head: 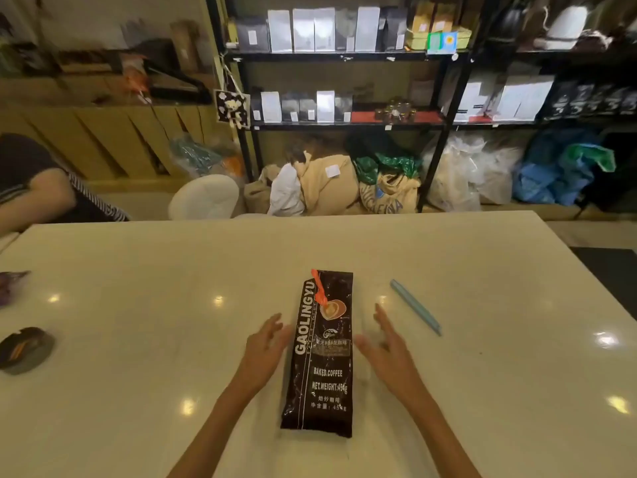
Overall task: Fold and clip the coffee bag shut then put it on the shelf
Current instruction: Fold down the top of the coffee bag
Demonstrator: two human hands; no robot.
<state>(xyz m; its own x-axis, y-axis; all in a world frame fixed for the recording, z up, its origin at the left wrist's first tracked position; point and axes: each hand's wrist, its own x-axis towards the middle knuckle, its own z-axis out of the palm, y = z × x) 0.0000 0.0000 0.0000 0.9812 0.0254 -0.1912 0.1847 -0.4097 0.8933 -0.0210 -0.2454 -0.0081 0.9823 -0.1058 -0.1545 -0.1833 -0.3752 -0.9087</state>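
Note:
A dark brown coffee bag (322, 360) with white lettering lies flat on the white table (138, 339), its top end pointing away from me. My left hand (263, 350) hovers just left of the bag with fingers spread. My right hand (387, 346) hovers just right of it, also spread and empty. A long light-blue clip (415, 307) rests on the table to the right of the bag, beyond my right hand. The black shelf (344, 125) with several bags stands behind the table.
A small dark object (26, 350) lies at the table's left edge, with a purple wrapper (10, 284) above it. Another person's arm (38, 194) rests at the far left. Sacks (331, 184) and a white chair (205, 198) sit on the floor below the shelf.

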